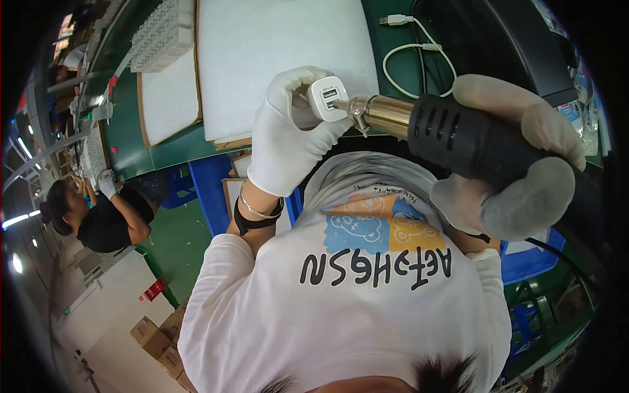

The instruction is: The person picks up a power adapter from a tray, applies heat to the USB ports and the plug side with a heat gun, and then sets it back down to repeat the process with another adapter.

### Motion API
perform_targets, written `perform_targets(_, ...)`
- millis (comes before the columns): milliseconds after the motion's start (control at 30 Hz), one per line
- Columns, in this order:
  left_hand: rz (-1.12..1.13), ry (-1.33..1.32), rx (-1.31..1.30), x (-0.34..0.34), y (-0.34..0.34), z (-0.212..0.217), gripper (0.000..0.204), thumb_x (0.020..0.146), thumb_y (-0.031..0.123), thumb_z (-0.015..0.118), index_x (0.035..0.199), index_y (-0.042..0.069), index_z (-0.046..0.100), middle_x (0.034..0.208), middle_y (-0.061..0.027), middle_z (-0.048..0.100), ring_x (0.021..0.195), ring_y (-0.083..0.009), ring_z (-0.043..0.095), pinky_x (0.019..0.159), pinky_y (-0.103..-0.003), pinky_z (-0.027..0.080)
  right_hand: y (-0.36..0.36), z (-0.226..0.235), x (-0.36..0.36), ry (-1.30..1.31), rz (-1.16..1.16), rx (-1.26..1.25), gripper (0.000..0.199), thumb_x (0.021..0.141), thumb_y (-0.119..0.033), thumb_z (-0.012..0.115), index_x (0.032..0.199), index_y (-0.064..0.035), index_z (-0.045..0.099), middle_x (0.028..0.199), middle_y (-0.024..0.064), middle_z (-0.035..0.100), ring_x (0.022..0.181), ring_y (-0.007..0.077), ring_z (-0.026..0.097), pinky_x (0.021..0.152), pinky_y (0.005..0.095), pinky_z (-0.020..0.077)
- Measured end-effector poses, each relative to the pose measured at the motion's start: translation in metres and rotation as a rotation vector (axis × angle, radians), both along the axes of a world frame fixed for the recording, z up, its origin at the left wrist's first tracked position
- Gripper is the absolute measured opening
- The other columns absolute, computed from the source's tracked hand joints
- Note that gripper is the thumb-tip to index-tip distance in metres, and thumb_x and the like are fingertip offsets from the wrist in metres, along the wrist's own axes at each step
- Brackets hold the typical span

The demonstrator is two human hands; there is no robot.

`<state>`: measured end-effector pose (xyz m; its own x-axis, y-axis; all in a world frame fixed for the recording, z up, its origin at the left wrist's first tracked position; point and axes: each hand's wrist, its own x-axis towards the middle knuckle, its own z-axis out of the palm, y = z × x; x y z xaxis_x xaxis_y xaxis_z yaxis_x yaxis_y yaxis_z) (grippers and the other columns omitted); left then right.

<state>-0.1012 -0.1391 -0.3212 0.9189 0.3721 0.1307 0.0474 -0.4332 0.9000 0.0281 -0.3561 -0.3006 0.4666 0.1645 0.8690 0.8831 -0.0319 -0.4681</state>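
Observation:
My left hand (288, 128), in a white glove, is closed around a white dual-port USB charger (320, 88), with its two ports turned up toward the camera. My right hand (524, 150), gloved with pale fingertip coverings, wraps round the black vented handle of a hot air gun (452, 128). The gun's metal nozzle points left, and its thin tip overlaps the lower USB port; whether it touches is not clear. A wire clamp sits around the nozzle near its front. Both hands are above the near edge of the green table (173, 154).
A white foam sheet (262, 39) lies on the table, beside a tray of small white parts (160, 39). A white USB cable (419, 49) curls near a black box (504, 39). Blue bins (209, 196) stand below. At the far left another person (98, 219) works with gloved hands.

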Motion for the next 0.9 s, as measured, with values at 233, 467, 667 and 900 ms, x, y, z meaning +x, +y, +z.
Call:
perform_targets(233,0.017,0.012,-0.032,-0.001,0.000,-0.001,0.054,0.070,0.002,0.081,0.114,0.003,0.051,0.109,-0.0073,0.060,0.095,-0.0152,0.057,0.088,-0.028,0.047,-0.008,-0.010,0.003,0.025,0.003,0.021,0.034,0.100,-0.029,0.047,0.123,-0.0029,0.043,0.089,0.0100,0.063,0.066,0.0120,0.059,0.059,0.0195,0.0474)
perform_targets(467,0.018,0.030,-0.017,0.000,0.002,-0.002,0.054,0.070,0.002,0.081,0.114,0.003,0.050,0.109,-0.0069,0.060,0.095,-0.0150,0.057,0.088,-0.028,0.047,-0.010,-0.014,0.005,0.045,0.002,0.038,0.033,0.100,-0.029,0.046,0.121,-0.0031,0.044,0.088,0.0093,0.062,0.066,0.0115,0.058,0.058,0.0191,0.0471)
perform_targets(667,0.024,0.028,-0.065,-0.002,0.002,-0.001,0.054,0.070,0.001,0.081,0.115,0.003,0.051,0.109,-0.0067,0.060,0.095,-0.0150,0.057,0.088,-0.029,0.047,-0.001,-0.013,0.003,0.063,0.011,0.059,0.032,0.100,-0.029,0.046,0.120,-0.0033,0.046,0.087,0.0087,0.061,0.065,0.0110,0.058,0.057,0.0188,0.0468)
perform_targets(900,0.031,0.026,-0.003,-0.001,0.004,-0.002,0.054,0.070,0.001,0.081,0.115,0.004,0.051,0.108,-0.0064,0.060,0.094,-0.0147,0.057,0.088,-0.028,0.047,-0.001,-0.008,-0.005,0.085,0.015,0.082,0.031,0.101,-0.029,0.045,0.118,-0.0035,0.047,0.086,0.0079,0.061,0.065,0.0105,0.057,0.057,0.0185,0.0464)
